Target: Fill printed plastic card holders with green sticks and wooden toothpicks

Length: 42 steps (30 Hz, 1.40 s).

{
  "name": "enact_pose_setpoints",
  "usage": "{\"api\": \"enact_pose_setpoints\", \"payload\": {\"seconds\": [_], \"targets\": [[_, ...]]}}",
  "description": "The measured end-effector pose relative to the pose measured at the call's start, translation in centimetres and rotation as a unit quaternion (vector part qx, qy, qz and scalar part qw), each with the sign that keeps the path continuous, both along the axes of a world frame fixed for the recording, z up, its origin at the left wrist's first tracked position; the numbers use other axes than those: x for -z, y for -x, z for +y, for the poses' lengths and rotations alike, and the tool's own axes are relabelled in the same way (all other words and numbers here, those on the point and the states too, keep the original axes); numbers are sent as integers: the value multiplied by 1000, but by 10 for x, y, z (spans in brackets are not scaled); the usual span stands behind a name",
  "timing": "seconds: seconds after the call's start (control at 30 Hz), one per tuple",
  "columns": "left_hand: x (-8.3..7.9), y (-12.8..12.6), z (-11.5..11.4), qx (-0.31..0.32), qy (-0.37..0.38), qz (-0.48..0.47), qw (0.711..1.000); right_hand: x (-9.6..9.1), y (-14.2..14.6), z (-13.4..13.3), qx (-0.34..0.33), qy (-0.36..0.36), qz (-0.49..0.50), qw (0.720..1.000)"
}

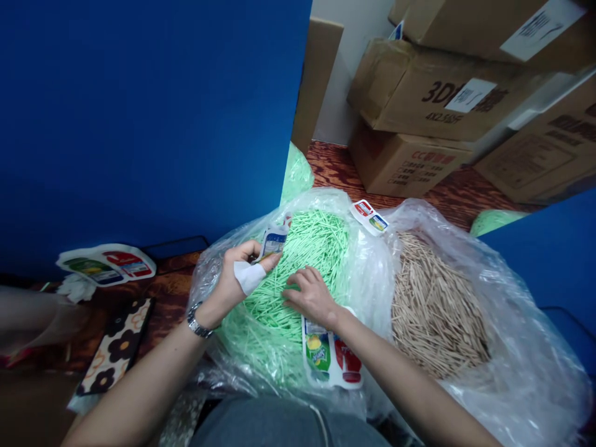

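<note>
My left hand, with a white wrap at the thumb and a metal watch on the wrist, is closed on a small printed packet in blue and silver. It hovers over the left part of a heap of thin green sticks in a clear plastic bag. Down among these sticks is my right hand, its fingers curled in with a bit of green between thumb and forefinger. Under the right wrist lies a printed card with Sprite and red bottle pictures, partly covered by the hand.
Right of the green heap, a second plastic bag holds brown sticks. Another bottle-print card lies between the bags. Cardboard boxes stack behind; blue panels rise at left. A flower-patterned phone case lies at lower left.
</note>
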<state>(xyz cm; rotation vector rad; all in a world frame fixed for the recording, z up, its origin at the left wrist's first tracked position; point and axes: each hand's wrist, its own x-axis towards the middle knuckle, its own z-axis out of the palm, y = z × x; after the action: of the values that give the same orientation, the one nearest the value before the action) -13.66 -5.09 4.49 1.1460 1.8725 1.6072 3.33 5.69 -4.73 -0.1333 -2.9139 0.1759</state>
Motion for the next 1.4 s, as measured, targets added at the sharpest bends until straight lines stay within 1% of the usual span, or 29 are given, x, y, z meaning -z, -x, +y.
{"api": "enact_pose_setpoints", "payload": {"seconds": [0.1, 0.23, 0.47, 0.63, 0.77, 0.87, 0.97, 1.07, 1.23, 1.4], "targets": [[-1, 0, -1, -11, 0, 9, 1000, 5, 6, -3, -11, -6, -19, 1000], [-2, 0, -1, -17, -6, 16, 1000, 6, 7, -6, 10, -21, -38, 999], [2, -1, 1, -2, -17, 13, 1000, 10, 21, -29, 3, -24, -70, 997], [2, 0, -1, 2, -10, 13, 1000, 3, 28, -36, 18, 10, -109, 994], [-1, 0, -3, -5, -15, 4, 1000, -7, 25, -36, 50, 7, -121, 991], [-1, -1, -2, -2, -13, -5, 1000, -9, 26, -40, 48, 1, -132, 990], [1, -2, 0, 5, -13, -9, 1000, -7, 31, -45, 24, -4, -126, 992], [4, -3, 1, 4, -16, 2, 1000, -2, 35, -50, 20, -14, -114, 993], [7, -2, 0, 2, -22, -5, 1000, 4, 36, -51, -16, -34, -104, 994], [3, -2, -1, 5, -16, -7, 1000, 5, 30, -46, 8, -19, -78, 997]]}}
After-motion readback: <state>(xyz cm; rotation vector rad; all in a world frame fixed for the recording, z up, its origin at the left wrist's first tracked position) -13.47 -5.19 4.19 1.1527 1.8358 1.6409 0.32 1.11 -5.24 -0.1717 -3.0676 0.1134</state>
